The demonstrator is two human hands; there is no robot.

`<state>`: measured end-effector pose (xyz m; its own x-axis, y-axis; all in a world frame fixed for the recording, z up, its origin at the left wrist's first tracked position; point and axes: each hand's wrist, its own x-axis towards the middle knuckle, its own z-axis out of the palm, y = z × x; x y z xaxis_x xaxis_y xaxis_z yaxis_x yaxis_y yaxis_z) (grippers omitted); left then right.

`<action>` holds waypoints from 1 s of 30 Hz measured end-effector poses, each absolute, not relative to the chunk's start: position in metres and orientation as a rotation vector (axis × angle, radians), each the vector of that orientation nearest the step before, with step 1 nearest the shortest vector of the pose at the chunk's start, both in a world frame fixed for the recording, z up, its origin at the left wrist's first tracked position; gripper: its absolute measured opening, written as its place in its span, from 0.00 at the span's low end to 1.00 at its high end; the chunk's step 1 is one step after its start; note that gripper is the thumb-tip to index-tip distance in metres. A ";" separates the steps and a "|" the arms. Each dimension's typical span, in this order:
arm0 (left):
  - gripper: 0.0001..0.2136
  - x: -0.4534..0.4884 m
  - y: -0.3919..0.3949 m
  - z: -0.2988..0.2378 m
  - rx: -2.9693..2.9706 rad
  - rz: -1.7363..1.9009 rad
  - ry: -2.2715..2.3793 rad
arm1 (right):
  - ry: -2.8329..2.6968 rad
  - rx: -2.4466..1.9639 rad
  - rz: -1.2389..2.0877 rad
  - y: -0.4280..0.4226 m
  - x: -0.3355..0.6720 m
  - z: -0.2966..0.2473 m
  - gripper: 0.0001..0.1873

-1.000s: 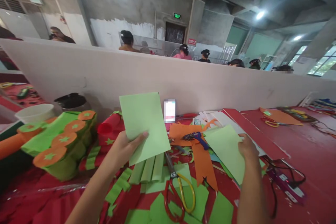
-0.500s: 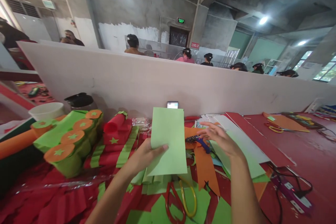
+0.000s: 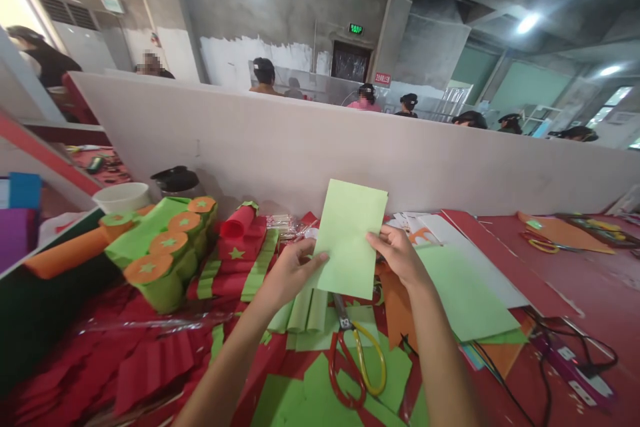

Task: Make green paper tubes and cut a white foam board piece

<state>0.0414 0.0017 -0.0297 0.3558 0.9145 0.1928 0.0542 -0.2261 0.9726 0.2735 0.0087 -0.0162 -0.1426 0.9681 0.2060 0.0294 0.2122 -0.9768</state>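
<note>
Light green paper sheet (image 3: 350, 233) held upright in both hands at centre frame.

The left hand (image 3: 289, 275) pinches the sheet's lower left edge, thumb on the near face. The right hand (image 3: 399, 257) pinches its right edge, fingers closed on the paper. The sheet is raised clear of the red table (image 3: 590, 280), in front of the white partition board (image 3: 300, 147). Directly below it lie folded green strips (image 3: 305, 310) and red-and-yellow-handled scissors (image 3: 356, 360). A larger green sheet (image 3: 465, 293) lies flat just right of the right hand. Green paper boxes (image 3: 160, 253) topped with orange discs stand at left of frame, with a red paper roll (image 3: 239, 221) beside them.
</note>
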 end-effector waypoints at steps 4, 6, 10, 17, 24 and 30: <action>0.10 0.040 0.005 -0.032 1.701 1.087 1.006 | -1.432 -1.046 1.118 0.011 0.281 -0.018 0.21; 0.09 0.039 0.007 -0.035 1.726 1.065 1.019 | -1.446 -1.062 1.112 0.013 0.283 -0.020 0.19; 0.09 0.037 0.009 -0.040 1.756 1.011 1.037 | -1.490 -1.103 1.079 0.016 0.286 -0.024 0.17; 0.08 0.035 0.011 -0.043 1.745 0.984 1.033 | -1.537 -1.148 1.100 0.017 0.290 -0.024 0.19; 0.10 0.030 0.017 -0.050 1.731 0.936 1.029 | -1.560 -1.146 1.108 0.016 0.288 -0.023 0.19; 0.11 0.030 0.016 -0.051 1.679 0.935 1.052 | -1.544 -1.134 1.128 0.017 0.287 -0.024 0.20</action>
<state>0.0298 0.0164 -0.0506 0.3474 0.9292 0.1259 0.2345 -0.2161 0.9478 0.2868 0.0167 -0.0242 -0.1885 0.9726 0.1358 0.1661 0.1679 -0.9717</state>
